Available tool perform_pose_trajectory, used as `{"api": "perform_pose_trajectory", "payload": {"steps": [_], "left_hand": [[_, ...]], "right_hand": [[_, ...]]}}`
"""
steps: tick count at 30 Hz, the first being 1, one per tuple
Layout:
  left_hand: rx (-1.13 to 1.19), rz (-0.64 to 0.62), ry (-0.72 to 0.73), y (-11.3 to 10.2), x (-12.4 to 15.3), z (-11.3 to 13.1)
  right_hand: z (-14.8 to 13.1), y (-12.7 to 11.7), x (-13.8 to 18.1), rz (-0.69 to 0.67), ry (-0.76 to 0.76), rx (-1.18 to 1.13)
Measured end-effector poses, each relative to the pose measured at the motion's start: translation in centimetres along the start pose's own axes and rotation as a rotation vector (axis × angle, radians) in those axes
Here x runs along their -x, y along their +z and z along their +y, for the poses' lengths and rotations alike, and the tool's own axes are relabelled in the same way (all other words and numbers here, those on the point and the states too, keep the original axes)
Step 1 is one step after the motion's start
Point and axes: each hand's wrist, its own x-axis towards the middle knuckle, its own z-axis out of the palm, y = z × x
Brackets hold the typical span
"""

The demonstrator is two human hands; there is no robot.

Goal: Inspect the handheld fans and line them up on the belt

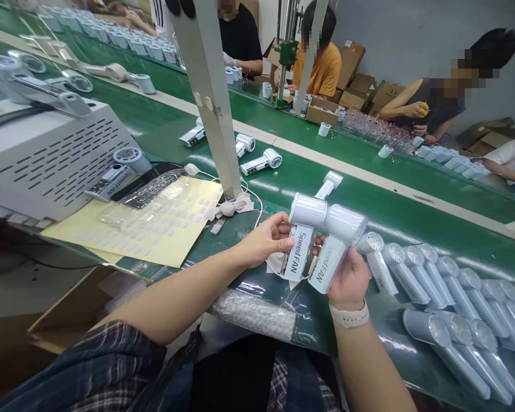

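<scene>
My left hand (268,240) is closed on a pale blue handheld fan (301,243) marked "Speed FAN", its round head uppermost. Beside it, my right hand (349,277) grips a second handheld fan (335,246) of the same kind, which looks wrapped in clear film. The two fan heads are side by side, close together or touching. Part of the right fingers is hidden behind the handles. Just beyond them another fan (329,184) lies on the green bench. To the right, several fans (412,274) lie in slanting rows.
A white slotted machine (64,160) stands at left, near a yellow sticker sheet (167,234). A metal post (214,103) rises from the bench (369,200). Bubble wrap (257,313) lies at the front edge, above a cardboard box (72,309). Several co-workers sit across the bench.
</scene>
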Motion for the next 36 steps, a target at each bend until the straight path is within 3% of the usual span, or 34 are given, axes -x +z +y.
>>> {"api": "perform_pose_trajectory", "payload": {"steps": [4,16,19,24,27,30,32,36], "left_hand": [[-0.023,0.035,-0.012,0.1,-0.1,-0.1],[-0.074,0.138,-0.106,0.3,-0.2,0.4],[-0.137,0.145,-0.058,0.3,-0.2,0.6],[-0.562,0.147,0.188,0.0,0.2,1.0],[-0.744,0.116,0.498,-0.3,0.3,0.7],[-0.883,0.160,0.898,-0.5,0.4,0.3],[-0.991,0.222,1.083,-0.5,0.5,0.2],[-1.109,0.213,1.247,-0.5,0.6,0.2]], "right_hand": [[0.4,-0.2,-0.2,0.074,0.028,0.032],[0.7,0.2,-0.7,0.083,0.059,0.150],[1.0,-0.5,-0.6,0.026,0.002,0.204],[0.6,-1.8,-0.2,-0.071,-0.325,0.659],[-0.3,-1.6,0.1,-0.249,-0.525,0.900],[-0.9,-1.3,0.1,-0.347,-0.729,0.990],[-1.0,-1.2,0.1,-0.395,-0.824,1.029],[-0.7,-1.4,0.0,-0.466,-0.881,1.069]]}}
